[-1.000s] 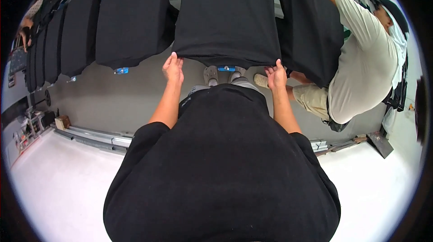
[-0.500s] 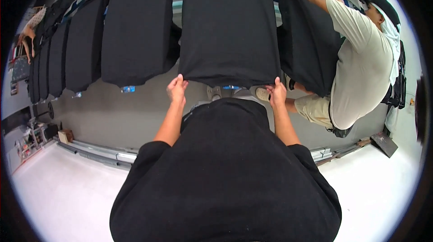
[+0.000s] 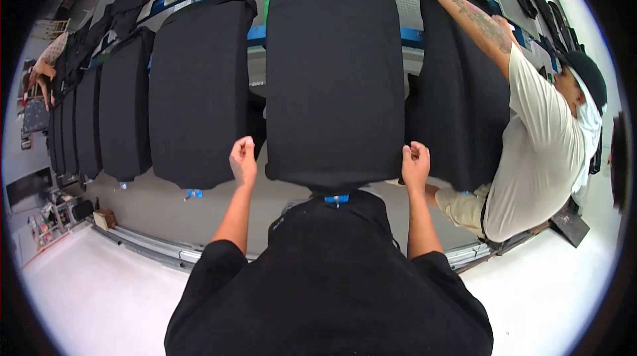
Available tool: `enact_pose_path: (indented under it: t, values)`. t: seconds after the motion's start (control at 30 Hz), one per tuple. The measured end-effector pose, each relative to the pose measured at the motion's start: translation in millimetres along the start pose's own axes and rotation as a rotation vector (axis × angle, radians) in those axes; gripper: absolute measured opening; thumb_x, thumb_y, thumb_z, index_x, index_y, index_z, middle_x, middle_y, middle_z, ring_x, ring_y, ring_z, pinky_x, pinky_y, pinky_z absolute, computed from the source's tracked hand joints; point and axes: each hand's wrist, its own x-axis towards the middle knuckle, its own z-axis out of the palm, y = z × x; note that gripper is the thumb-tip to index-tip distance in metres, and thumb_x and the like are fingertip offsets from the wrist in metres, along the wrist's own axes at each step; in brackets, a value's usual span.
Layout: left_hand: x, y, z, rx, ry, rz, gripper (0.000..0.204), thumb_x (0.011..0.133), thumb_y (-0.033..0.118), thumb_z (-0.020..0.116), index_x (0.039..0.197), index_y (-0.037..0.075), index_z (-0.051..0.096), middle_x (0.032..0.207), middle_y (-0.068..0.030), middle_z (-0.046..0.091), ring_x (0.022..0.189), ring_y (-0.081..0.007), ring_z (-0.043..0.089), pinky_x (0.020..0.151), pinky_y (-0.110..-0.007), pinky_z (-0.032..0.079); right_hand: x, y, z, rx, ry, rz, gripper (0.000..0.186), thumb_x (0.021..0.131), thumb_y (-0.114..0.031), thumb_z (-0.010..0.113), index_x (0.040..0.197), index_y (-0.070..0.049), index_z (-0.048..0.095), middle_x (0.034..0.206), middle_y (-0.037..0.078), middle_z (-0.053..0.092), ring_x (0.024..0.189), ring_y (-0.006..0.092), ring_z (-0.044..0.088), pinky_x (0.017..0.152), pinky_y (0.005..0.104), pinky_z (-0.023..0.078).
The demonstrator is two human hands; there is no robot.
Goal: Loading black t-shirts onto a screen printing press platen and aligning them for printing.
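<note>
A black T-shirt (image 3: pixel 335 90) is stretched smooth over the flat board in front of me, its lower edge gathered under the board's near end. Beside its left edge, a little apart, my left hand (image 3: pixel 243 160) is raised with fingers bunched and nothing visible in them. My right hand (image 3: pixel 416 167) is at the shirt's right edge, fingers loosely curled, thumb and forefinger slightly apart, holding nothing. A blue clamp-like part (image 3: pixel 336 199) shows below the board's near end.
More boards with black shirts (image 3: pixel 196 90) run off to the left. On the right, a co-worker (image 3: pixel 541 163) reaches over another black shirt (image 3: pixel 458 104). Blue rails (image 3: pixel 411 37) and bare boards lie beyond. Metal bars (image 3: pixel 149 250) lie along the floor behind.
Both my hands have let go of the shirt's hem and moved slightly apart. My view has tilted, showing more of the far rail. The co-worker's arm is stretched farther over the neighbouring shirt.
</note>
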Motion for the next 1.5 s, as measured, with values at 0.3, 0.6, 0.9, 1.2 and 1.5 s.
enact_pose_path:
  t: [0.3,0.6,0.9,1.2,1.5]
  values:
    - [238,100,112,0.431,-0.203,0.219,0.052,0.097,0.04,0.061,0.132,0.001,0.06,0.116,-0.0192,0.07,0.11,-0.0318,0.067,0.096,-0.04,0.051,248,-85,111,-0.08,-0.102,-0.126,0.036,0.097,-0.029,0.061,0.118,0.001,0.063,0.114,0.023,0.063,0.108,0.0395,0.063,0.095,0.0436,0.049]
    - [371,178,193,0.61,-0.173,0.286,0.047,0.102,0.042,0.045,0.112,0.002,0.067,0.108,-0.0262,0.068,0.108,-0.0443,0.063,0.09,-0.047,0.05,394,-122,166,-0.339,-0.183,-0.171,0.045,0.103,-0.037,0.043,0.104,0.0,0.068,0.105,0.029,0.068,0.101,0.047,0.064,0.09,0.0508,0.049]
    - [385,204,193,0.651,-0.107,0.631,0.045,0.102,0.045,0.051,0.091,0.003,0.06,0.08,-0.0208,0.062,0.077,-0.0367,0.064,0.071,-0.044,0.048,403,-127,146,-0.543,0.185,-0.519,0.036,0.1,-0.036,0.052,0.086,-0.007,0.068,0.081,0.021,0.07,0.078,0.0426,0.068,0.07,0.0511,0.055]
    - [435,209,223,0.844,-0.076,0.56,0.037,0.1,0.029,0.05,0.087,-0.002,0.065,0.089,-0.0255,0.065,0.09,-0.0459,0.062,0.08,-0.053,0.048,477,-128,162,-0.641,-0.016,-0.346,0.046,0.099,-0.043,0.046,0.105,-0.006,0.074,0.103,0.025,0.071,0.101,0.0447,0.066,0.091,0.0502,0.051]
    - [387,174,179,0.587,0.01,0.458,0.045,0.101,0.044,0.05,0.098,0.003,0.066,0.092,-0.0201,0.069,0.089,-0.0378,0.066,0.08,-0.045,0.05,424,-115,143,-0.168,-0.192,-0.197,0.048,0.099,-0.047,0.055,0.109,-0.003,0.072,0.1,0.023,0.073,0.1,0.0364,0.07,0.091,0.0417,0.052]
